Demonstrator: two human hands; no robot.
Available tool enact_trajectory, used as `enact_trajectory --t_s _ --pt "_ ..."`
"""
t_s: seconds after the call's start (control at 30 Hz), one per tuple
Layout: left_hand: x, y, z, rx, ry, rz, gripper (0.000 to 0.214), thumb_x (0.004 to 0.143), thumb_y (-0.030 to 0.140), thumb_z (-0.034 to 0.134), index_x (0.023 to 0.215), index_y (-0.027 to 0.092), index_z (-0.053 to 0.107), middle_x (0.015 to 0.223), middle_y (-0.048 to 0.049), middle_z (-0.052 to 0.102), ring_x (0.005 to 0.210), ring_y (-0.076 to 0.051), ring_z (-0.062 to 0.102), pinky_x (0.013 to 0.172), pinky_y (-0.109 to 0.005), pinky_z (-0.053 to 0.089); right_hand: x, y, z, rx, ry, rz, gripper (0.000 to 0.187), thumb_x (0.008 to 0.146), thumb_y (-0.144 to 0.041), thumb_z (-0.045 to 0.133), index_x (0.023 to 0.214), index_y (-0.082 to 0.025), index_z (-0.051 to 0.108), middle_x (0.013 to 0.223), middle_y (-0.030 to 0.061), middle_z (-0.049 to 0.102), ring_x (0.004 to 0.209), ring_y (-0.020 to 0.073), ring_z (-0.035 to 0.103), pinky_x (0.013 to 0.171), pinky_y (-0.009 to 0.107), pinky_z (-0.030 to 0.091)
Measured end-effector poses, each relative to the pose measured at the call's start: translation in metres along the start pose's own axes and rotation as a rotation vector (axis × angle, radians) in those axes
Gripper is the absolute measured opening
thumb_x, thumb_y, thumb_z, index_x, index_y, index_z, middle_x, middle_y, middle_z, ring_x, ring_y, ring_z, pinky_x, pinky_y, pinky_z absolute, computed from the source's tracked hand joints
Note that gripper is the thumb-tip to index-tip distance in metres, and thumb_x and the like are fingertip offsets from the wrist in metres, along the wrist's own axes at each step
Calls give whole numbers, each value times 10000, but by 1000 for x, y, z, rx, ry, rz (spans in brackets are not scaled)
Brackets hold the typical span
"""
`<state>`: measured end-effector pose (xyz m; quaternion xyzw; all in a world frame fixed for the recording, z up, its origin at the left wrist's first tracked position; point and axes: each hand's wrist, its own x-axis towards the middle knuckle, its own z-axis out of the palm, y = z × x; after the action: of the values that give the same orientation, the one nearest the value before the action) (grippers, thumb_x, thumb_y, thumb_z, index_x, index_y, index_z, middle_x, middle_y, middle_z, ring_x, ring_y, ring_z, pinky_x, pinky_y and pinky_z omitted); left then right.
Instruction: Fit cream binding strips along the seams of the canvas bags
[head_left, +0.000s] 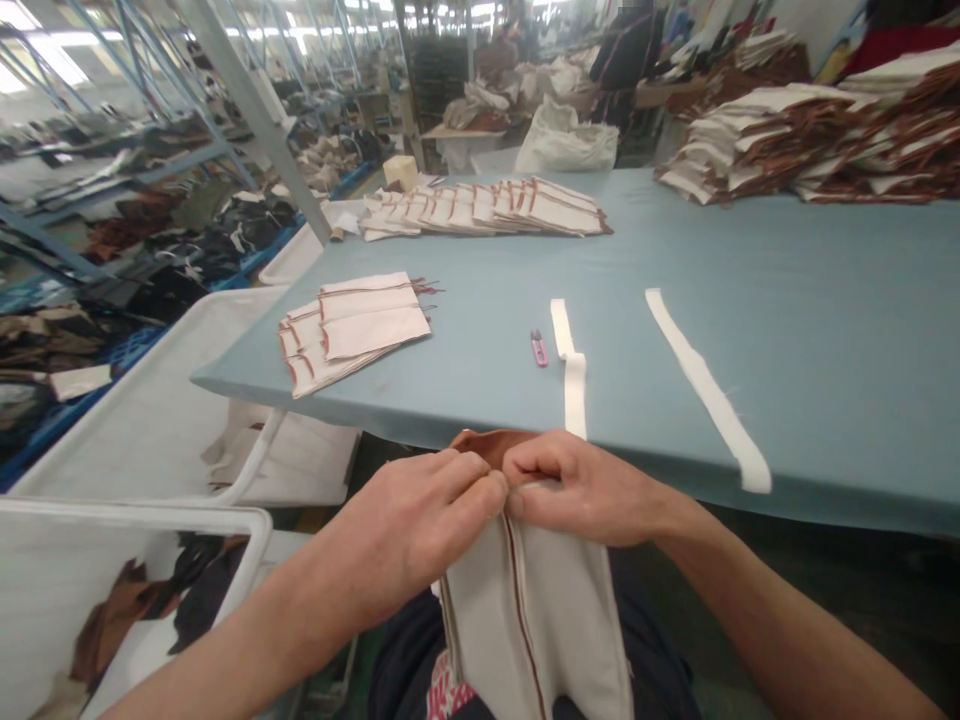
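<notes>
My left hand (420,530) and my right hand (577,490) meet just below the near edge of the table, both pinched on the top of a beige fabric piece (555,620) with a brown seam line. The piece hangs down over my lap, and its brown lining shows above my fingers. On the blue-grey table (825,330) in front of me lie a small pink thread snipper (538,348), a short white fabric strip (571,365) and a longer white strip (705,385).
A small fanned stack of beige pieces (352,330) lies at the table's left edge, and a long row of the same pieces (487,208) farther back. Tall piles of fabric (817,140) fill the far right. White bins (142,440) with fabric stand left of me.
</notes>
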<state>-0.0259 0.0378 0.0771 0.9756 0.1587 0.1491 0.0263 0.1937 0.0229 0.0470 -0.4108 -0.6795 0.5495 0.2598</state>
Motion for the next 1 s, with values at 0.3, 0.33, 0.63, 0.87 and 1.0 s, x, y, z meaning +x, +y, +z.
enact_trajectory --t_s 0.3,0.33,0.63,0.87,1.0 --pt "-2 17 18 37 158 -68 391 982 33 421 1359 62 524 1175 -184 725 979 -247 700 830 -384 600 -4 21 -8 454 -46 -85 457 856 -560 680 679 -197 466 625 -69 369 552 82 286 490 232 216" --pt "-3 17 23 8 193 -78 438 963 21 435 1393 70 505 1200 -186 716 1020 -248 693 845 -382 597 -5 21 -8 470 -31 -94 485 876 -604 655 687 -196 471 630 -64 374 554 85 288 490 234 216" --pt "8 9 16 -531 311 -256 302 1015 75 446 1264 208 556 1095 -35 700 991 -132 659 886 -232 509 -16 -2 -16 269 -25 -198 440 983 -518 566 700 -197 467 711 -41 407 636 109 356 573 249 290" --pt "28 4 -7 -422 45 -229 323 1098 212 313 846 194 514 794 7 575 740 -144 536 719 -266 417 -21 -27 -23 -413 80 -427 319 1002 -200 490 683 -203 466 660 -30 487 619 113 417 611 269 313" --pt "35 5 -4 -270 51 -207 369 1101 249 301 798 194 505 736 7 542 673 -157 485 645 -295 356 -16 -19 -23 -627 156 -482 345 992 -211 497 647 -205 490 600 -22 486 590 128 420 593 296 291"
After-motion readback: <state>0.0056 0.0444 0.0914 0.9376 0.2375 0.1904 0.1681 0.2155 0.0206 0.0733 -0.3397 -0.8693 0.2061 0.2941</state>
